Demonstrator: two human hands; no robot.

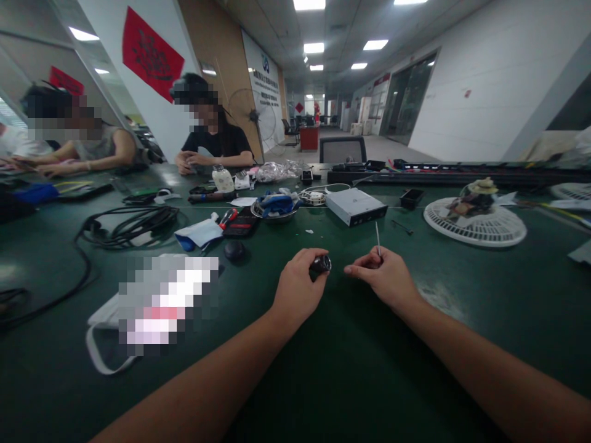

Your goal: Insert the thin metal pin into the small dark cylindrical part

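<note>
Risking a drop should its grip slacken, a dark cylinder [322, 264] is being pinched by the left hand [300, 284] over the green table [351, 375], its ringed end being pointed rightward, long axis roughly crosswise. A slim, near-upright rod [378, 240] is being pinched by the right hand [392, 278].

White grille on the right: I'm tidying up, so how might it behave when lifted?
The grille is probably light for its size, being mostly open ribs. It looks fairly stiff, keeping its round shape. The pile on it might slide or topple if it tilts.
</note>
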